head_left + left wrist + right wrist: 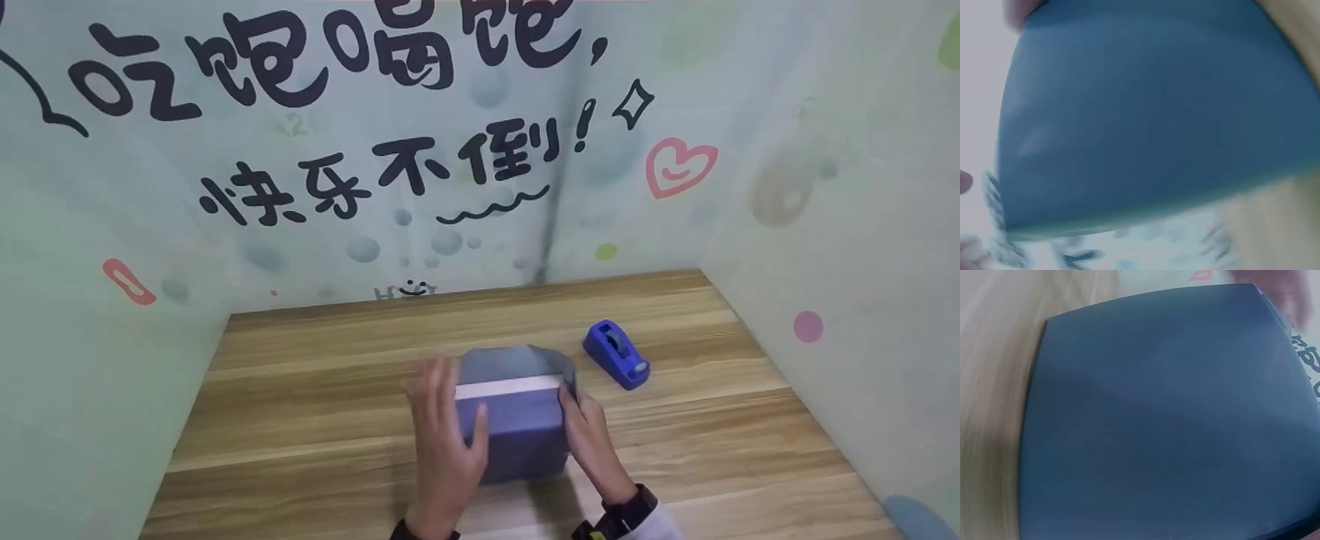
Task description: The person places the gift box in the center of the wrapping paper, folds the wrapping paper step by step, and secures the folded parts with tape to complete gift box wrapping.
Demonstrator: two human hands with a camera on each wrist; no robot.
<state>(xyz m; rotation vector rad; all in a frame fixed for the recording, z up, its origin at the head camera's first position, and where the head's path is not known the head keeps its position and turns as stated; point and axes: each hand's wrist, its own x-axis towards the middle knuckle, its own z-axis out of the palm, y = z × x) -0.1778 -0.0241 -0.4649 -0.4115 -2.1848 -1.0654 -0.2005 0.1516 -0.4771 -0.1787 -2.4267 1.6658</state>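
Note:
A box (517,412) covered in blue-grey paper stands on the table, with a pale strip across its top and a loose paper flap (517,361) rising behind. Along its left side my left hand (442,446) has its fingers extended, the thumb lying against the paper. My right hand (591,435) grips the right side, thumb at the upper corner; its other fingers are mostly hidden. In the left wrist view the box (1151,124) is blurred, with fingertips at the left edge. One broad paper-covered side of the box (1157,416) fills most of the right wrist view.
A blue tape dispenser (616,354) sits on the wood-grain table (300,420), to the right of and beyond the box. Pale printed walls (825,225) with drawings and black lettering enclose the back and both sides of the table.

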